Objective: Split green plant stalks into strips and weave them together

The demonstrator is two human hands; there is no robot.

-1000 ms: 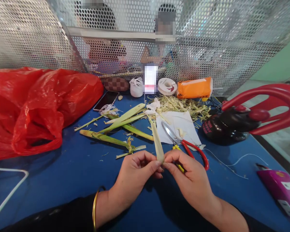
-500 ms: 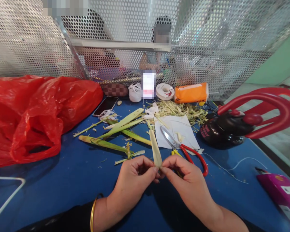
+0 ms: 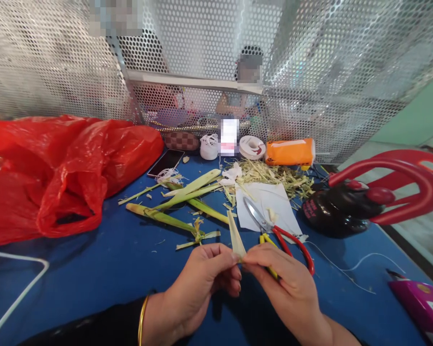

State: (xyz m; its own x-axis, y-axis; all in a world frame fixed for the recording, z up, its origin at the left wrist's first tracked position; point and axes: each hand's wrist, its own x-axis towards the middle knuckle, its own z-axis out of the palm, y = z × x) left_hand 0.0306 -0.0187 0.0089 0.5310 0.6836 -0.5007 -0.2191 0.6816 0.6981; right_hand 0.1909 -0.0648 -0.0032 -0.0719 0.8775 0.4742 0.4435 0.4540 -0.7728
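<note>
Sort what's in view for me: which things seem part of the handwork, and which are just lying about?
Likely part of the work:
- pale leaf strip, pinched by the left hand and right hand
- green stalks
- red-handled scissors
- shredded pile

Apparently just lying about:
- red bag
- dark phone
- checkered case
- orange packet

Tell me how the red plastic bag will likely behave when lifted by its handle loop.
The red plastic bag will probably sag and fold, since its thin film lies creased and slumped. Its handle loop may feel slippery, being glossy. Weight is hard to judge: its contents are hidden.
</note>
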